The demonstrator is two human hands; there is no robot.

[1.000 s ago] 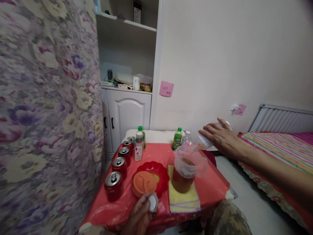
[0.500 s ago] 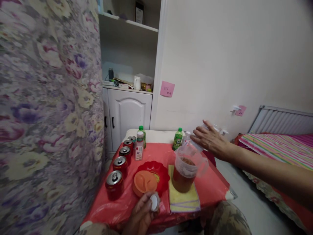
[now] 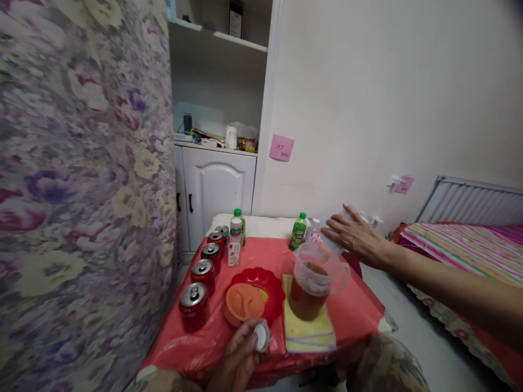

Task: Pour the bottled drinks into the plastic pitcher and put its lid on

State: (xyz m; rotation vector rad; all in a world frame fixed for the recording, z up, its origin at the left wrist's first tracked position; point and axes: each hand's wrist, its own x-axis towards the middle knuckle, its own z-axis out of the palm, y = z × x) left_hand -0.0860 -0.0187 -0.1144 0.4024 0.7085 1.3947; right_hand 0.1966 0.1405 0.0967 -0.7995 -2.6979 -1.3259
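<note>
My left hand (image 3: 239, 359) rests at the near edge of the red-covered table (image 3: 355, 316) and pinches a small white bottle cap (image 3: 260, 336). My right hand (image 3: 355, 237) reaches over the table's far right side, wrapped around a tilted clear plastic bottle (image 3: 370, 220) whose mouth points towards a clear plastic pitcher (image 3: 312, 280). The pitcher holds brown liquid and stands on a yellow cloth (image 3: 308, 329). An orange lid (image 3: 243, 302) lies on a red plate (image 3: 265, 283) just ahead of my left hand.
Several red cans (image 3: 195, 305) line the table's left side, with a white bottle (image 3: 235, 246) and two green bottles (image 3: 298, 231) behind. A floral curtain (image 3: 81, 190) hangs at left. A white cabinet (image 3: 214, 188) stands at the back, a striped bed (image 3: 469, 245) at right.
My right hand has carried the clear bottle left from beside the bed to above the pitcher. My left hand with the cap has barely moved.
</note>
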